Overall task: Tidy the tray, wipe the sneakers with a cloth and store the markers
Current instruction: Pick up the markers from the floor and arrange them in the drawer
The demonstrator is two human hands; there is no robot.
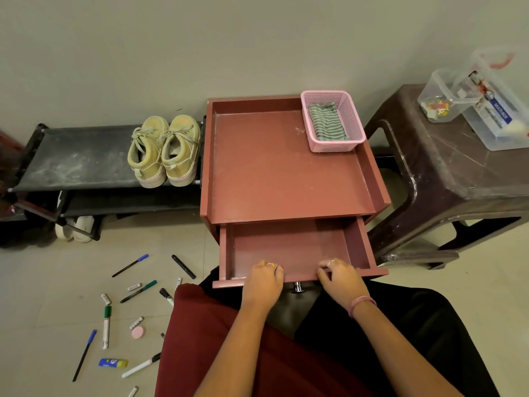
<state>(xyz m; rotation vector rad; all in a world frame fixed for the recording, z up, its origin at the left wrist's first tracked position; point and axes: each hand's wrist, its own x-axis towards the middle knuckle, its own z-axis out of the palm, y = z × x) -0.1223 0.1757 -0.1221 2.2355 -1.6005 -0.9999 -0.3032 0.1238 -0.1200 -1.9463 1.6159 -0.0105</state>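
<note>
Both hands, left (262, 285) and right (342, 280), curled their fingers (325, 267) over the open drawer (289, 247) front; shoved carelessly, it could pinch them, markers (106, 326) unstored.

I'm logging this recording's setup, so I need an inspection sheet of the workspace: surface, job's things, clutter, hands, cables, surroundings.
Surface: red cabinet tray top, bare apart from a pink basket in its far right corner; drawer below pulled open, nothing seen inside.
Job's things: striped cloth in the basket; yellow sneakers side by side on the black shoe rack; markers and pens scattered on the floor at left.
Clutter: glue stick, pink round item among the markers.
Hands: left hand and right hand grip the drawer's front edge.
Cables: nothing seen.
Surroundings: brown plastic stool at right carrying clear containers; white shoes under the rack.
</note>
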